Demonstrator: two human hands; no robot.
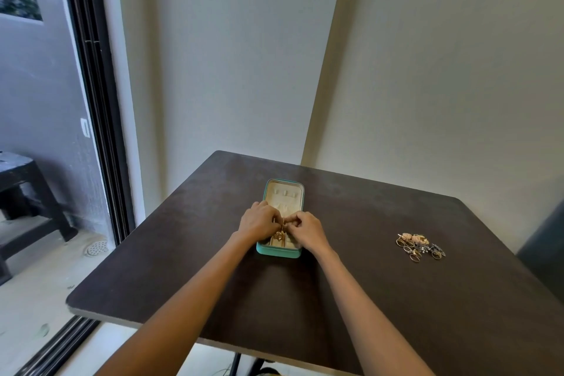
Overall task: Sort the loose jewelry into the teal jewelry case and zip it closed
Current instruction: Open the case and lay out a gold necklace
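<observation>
- The teal jewelry case (280,250) lies open before me, its cream-lined lid (283,194) laid flat on the far side.
- A gold chain with pendant (280,234) hangs over its near compartments.
- Loose rings and earrings (419,246) sit heaped well off to the right.

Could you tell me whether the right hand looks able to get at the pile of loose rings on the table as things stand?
Probably yes: bare table lies between the right hand and the pile of rings, though that hand is busy pinching a gold piece over the teal case.
</observation>
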